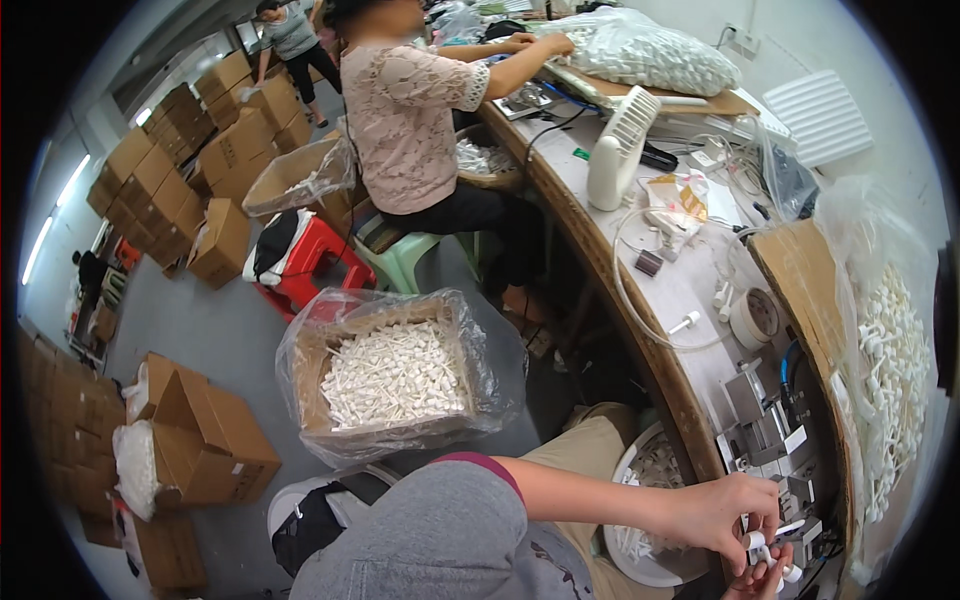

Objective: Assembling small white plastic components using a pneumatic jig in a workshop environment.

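Note:
My left hand reaches over the bench edge at the lower right, its fingertips pinching a small white plastic stick with a thick cap. Just below it, close enough to nearly touch, my right hand is curled around more small white capped pieces. Both hands are beside a metal jig with blocks and a blue tube. Under my left forearm, a white basin holds many similar white pieces. Part of my right hand is cut off by the dark rim of the picture.
A plastic-lined carton of white sticks stands on the floor to my left. Along the bench are a white fan, a tape roll, cables and a plastic-lined box of sticks. A co-worker sits ahead; cartons are stacked left.

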A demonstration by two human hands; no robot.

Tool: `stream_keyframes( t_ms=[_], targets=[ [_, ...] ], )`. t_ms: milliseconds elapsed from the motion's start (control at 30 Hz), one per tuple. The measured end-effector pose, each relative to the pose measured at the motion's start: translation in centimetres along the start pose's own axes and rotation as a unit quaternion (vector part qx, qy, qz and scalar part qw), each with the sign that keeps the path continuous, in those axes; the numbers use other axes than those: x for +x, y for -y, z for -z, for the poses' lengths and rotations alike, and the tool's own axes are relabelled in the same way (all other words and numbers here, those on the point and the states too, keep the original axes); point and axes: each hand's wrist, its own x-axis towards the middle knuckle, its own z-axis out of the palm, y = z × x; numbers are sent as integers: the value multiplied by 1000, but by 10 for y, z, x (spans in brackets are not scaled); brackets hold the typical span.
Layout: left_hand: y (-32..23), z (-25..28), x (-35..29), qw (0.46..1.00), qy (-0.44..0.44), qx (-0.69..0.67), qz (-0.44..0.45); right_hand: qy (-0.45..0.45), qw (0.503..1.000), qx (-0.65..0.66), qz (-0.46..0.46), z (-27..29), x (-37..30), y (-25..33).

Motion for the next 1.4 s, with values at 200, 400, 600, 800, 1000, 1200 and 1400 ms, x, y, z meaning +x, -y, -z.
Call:
stream_keyframes(
  t_ms=[200, 400, 600, 800, 1000, 1200, 1400],
  targets=[
    [-5, 9, -13, 999, 20, 41, 17, -52, 990, -115, 62, 2, -7, -6],
    [18, 3, -17, 970, 3, 231, -71, -47, 982, -152, 102, -1, -8, -6],
    [35, 2, -10, 948, 19, 304, -93, -70, 981, -135, 121, -2, -2, -7],
    [49, 6, -9, 941, 22, 324, -95, -119, 974, -160, 106, -14, 2, -9],
    [62, 8, -11, 937, 19, 334, -99, -89, 971, -197, 102, -18, 5, -12],
    [66, 8, -11, 931, 14, 347, -113, -109, 964, -209, 126, -19, 8, -17],
    [68, 8, -14, 925, 8, 358, -126, -126, 963, -189, 143, -10, 8, -22]
  ],
)
